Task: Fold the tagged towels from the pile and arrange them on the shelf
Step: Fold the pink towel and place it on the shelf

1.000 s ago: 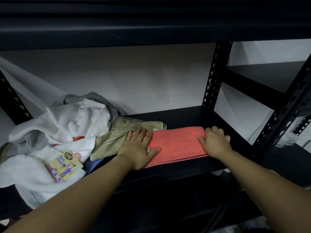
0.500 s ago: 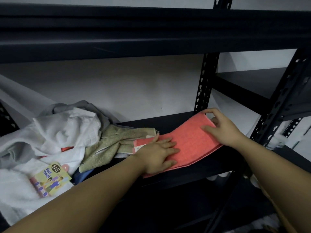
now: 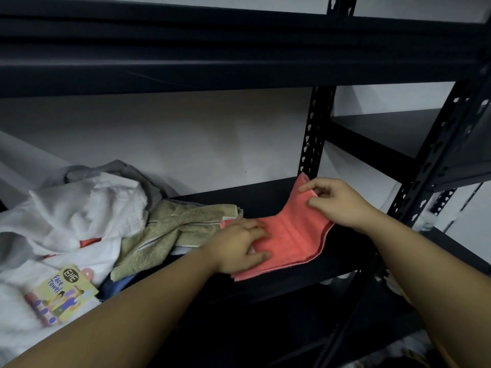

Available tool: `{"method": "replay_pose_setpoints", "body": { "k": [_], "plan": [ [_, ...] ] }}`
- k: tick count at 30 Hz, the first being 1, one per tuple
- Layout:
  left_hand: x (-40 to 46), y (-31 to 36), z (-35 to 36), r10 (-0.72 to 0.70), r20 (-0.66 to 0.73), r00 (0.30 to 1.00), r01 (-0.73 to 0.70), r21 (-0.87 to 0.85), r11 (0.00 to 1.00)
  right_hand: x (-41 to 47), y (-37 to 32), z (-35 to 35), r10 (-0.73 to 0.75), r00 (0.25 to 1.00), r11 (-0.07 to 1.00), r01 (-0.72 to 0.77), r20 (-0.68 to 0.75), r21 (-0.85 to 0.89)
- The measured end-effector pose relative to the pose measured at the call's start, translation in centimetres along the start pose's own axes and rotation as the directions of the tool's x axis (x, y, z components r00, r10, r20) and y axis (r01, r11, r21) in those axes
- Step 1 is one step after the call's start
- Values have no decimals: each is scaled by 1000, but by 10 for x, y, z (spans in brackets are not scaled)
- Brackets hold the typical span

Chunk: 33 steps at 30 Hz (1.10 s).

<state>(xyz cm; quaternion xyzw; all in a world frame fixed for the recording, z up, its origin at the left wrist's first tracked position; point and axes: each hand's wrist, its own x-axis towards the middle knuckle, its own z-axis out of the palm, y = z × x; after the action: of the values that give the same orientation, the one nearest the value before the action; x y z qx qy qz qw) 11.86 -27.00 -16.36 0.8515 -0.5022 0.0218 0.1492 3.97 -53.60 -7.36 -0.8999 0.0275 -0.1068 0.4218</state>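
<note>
Left hand [image 3: 239,248] presses flat on pink towel [image 3: 289,240]; right hand [image 3: 337,203] pinches its raised end. Tag [image 3: 62,296] reads "ENE Face Towel".

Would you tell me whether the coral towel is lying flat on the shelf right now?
No: right hand pinches the coral towel end up; left hand presses the rest flat.

Dim, soft and slightly blurred; deep shadow low down, wide-angle bending at edges.

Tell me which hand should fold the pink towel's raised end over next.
Right. The right hand already pinches the raised end of the pink towel, while the left hand presses its near part flat on the shelf.
</note>
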Motion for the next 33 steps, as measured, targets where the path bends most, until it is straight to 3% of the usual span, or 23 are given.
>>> {"method": "replay_pose_setpoints", "body": {
  "k": [5, 15, 23, 26, 29, 31, 33],
  "plan": [
    [-53, -28, -10, -51, -221, 974, 46, -27, 999, 4, -33, 43, -36, 986, 996, 49, 163, -75],
    [-82, -27, 2, -172, -227, 959, 131, -182, 974, 5, -45, 131, 12, 946, 969, 69, 323, -236],
    [-84, -25, 0, -259, -224, 940, 185, -307, 934, -5, -45, 145, -37, 949, 968, 112, 314, -223],
    [-84, -27, 2, -253, -244, 936, 153, -365, 919, -9, -36, 147, -80, 946, 985, 124, 313, -123],
    [-85, -30, 3, -244, -241, 939, 149, -357, 922, -10, -30, 143, -107, 971, 994, 112, 215, -12],
    [-85, -30, 4, -232, -218, 948, 153, -327, 932, -7, -23, 137, -130, 987, 986, 139, 93, -96],
    [-84, -31, 5, -228, -211, 951, 158, -303, 940, -1, -14, 130, -126, 991, 934, 135, 47, -332]
  ]
}}
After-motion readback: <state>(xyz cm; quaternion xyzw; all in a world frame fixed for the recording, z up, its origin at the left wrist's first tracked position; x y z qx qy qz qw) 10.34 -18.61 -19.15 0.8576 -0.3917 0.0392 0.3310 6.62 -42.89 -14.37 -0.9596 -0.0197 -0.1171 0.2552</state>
